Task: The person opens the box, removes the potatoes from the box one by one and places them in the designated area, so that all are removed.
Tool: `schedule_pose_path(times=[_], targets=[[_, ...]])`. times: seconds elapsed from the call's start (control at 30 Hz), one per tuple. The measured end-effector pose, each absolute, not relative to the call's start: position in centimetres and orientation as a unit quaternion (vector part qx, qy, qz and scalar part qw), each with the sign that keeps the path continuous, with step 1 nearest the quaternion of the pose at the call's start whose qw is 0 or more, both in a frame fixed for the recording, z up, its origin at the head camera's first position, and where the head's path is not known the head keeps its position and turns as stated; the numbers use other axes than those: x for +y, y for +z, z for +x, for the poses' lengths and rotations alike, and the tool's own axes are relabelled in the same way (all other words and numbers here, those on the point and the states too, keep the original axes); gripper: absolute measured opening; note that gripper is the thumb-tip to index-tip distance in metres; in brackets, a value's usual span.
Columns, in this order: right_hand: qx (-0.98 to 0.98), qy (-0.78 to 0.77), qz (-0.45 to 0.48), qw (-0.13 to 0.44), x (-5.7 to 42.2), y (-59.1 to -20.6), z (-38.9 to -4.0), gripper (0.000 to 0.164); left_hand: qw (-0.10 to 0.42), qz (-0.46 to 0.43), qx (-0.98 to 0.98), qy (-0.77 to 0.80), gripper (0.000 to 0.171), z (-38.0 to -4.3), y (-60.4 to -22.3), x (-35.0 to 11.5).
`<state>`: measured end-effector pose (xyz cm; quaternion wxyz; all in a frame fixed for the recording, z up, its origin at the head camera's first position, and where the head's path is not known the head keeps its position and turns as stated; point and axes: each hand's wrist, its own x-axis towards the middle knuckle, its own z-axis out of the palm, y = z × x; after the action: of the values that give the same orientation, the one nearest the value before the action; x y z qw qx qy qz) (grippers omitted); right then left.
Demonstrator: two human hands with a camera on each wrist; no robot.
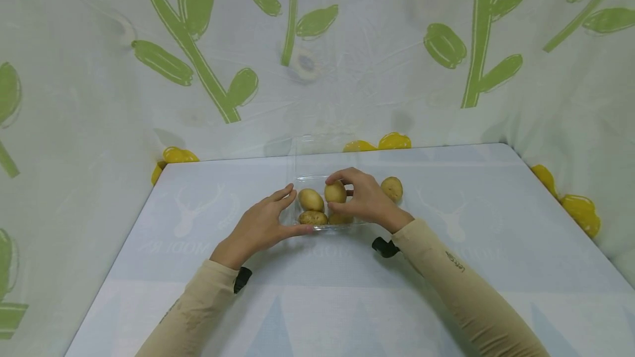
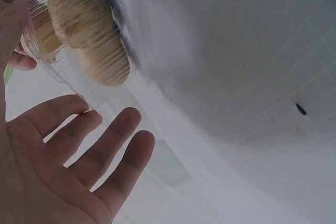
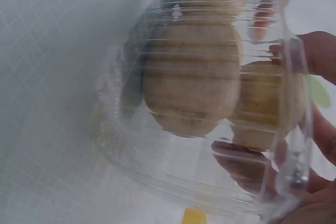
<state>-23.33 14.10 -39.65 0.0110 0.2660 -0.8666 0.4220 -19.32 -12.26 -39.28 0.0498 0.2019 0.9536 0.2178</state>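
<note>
A clear plastic clamshell box [image 1: 324, 160] stands on the table with its lid raised at the back. Inside lie a potato [image 1: 311, 200] at the left, a speckled potato [image 1: 313, 218] along the front wall, and another potato [image 1: 340, 218] partly under my right hand [image 1: 366, 198]. That hand pinches a potato [image 1: 335, 191] between thumb and fingers, over the right part of the box. My left hand [image 1: 260, 226] steadies the box's left side, fingers extended and thumb along the front rim. Through the ribbed wall in the right wrist view, a potato [image 3: 191, 77] rests on the box floor.
One more potato [image 1: 392, 189] lies on the table just right of the box, behind my right hand. The pale printed table [image 1: 317, 302] ends at the back against a hanging curtain [image 1: 367, 70] with green and yellow plant patterns, which also closes off both sides.
</note>
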Motion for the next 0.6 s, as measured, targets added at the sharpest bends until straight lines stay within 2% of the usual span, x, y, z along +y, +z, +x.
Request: schedule_pose_path(times=[0.6], targets=[[-0.855,0.431,0.27,0.106,16.5,-37.8,-21.7,0.051,0.049,0.204,0.954,0.215,0.102,-19.4,-39.5,-12.3]])
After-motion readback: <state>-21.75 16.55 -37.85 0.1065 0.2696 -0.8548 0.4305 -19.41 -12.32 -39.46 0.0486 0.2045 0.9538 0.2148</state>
